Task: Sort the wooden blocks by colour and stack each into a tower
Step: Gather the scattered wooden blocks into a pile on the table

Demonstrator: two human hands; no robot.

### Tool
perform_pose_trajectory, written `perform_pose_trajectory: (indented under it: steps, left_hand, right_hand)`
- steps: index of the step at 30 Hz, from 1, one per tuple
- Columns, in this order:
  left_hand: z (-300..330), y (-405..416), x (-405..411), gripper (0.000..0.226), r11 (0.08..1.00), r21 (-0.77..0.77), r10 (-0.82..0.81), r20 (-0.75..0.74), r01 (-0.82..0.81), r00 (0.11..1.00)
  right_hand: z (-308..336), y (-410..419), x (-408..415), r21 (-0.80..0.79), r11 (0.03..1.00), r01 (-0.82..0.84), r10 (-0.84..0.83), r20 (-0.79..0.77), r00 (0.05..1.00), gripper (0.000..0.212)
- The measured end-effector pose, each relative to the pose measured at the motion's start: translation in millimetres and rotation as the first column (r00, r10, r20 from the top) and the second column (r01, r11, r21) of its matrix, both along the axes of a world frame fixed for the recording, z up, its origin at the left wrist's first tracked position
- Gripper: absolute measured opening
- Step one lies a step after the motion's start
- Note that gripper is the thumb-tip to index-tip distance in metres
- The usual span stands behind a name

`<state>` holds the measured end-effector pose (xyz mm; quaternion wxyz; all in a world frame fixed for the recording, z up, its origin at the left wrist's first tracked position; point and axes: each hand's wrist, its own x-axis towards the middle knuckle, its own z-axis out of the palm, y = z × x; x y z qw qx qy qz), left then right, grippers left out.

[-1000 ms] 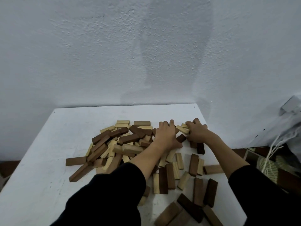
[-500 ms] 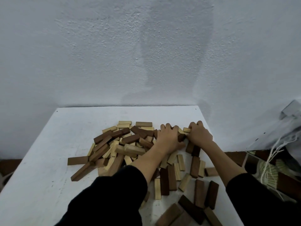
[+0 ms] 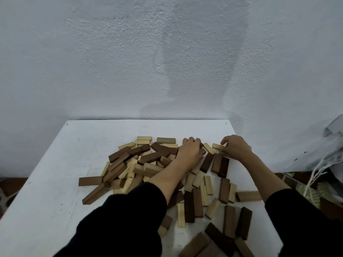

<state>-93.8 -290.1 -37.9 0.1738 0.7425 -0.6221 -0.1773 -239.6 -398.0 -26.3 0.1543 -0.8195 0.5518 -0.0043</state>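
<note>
A rough white plastered wall (image 3: 167,56) fills the upper half of the view, and a white table (image 3: 46,182) stands pushed against its foot. Across the middle of the tabletop lies a loose heap of wooden blocks (image 3: 133,162) in three tones, pale yellow, mid brown and dark brown, piled over one another at all angles on the left and thinning into single flat-lying pieces toward the near right corner. Both forearms reach in from the bottom edge in black sleeves (image 3: 126,219) pushed up past the wrists. To the right of the table, beyond its edge, a pale plastic bag (image 3: 330,145) with white cords sits near a patterned object on the floor. The left hand (image 3: 190,151) rests knuckles-up on the far right side of the heap, its fingers curled down over the blocks there; whether it actually grips one cannot be told, since the fingertips are hidden. The right hand (image 3: 236,147) is just beside it, well toward the right edge of the table, and pinches a pale yellow block (image 3: 217,146) between thumb and fingers, the block's end grain poking out to the left. Just below that hand three dark brown blocks (image 3: 216,163) lie side by side, roughly parallel, flat on the table. Another pale block (image 3: 208,148) lies slanted between the two hands.
</note>
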Motion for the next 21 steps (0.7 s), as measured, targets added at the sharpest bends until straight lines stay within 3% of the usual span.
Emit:
perform_pose_trajectory:
  steps: [5, 11, 16, 21]
  left_hand:
    - [3.1, -3.1, 1.2, 0.04, 1.0, 0.015, 0.011, -0.013, -0.011, 1.0]
    - [12.7, -1.5, -1.9, 0.053, 0.994, -0.04, 0.09, -0.187, -0.099, 0.978]
    - [18.2, 5.6, -12.9, 0.061, 0.994, -0.02, 0.099, -0.25, -0.107, 0.963]
    - [12.6, 13.1, -29.2, 0.059, 0.997, 0.056, 0.059, -0.082, -0.055, 0.995]
  right_hand:
    - [-2.1, -5.3, -5.1, 0.023, 0.993, -0.117, 0.116, 0.01, 0.993, 0.038]
    - [-7.2, 1.4, -6.7, -0.006, 0.989, -0.149, 0.149, 0.004, 0.989, 0.032]
    - [15.3, 14.0, -9.8, 0.002, 0.994, 0.113, -0.111, 0.186, 0.976, 0.02]
    - [11.9, 45.3, -7.8, 0.257, 0.951, 0.171, -0.199, 0.086, 0.976, 0.022]
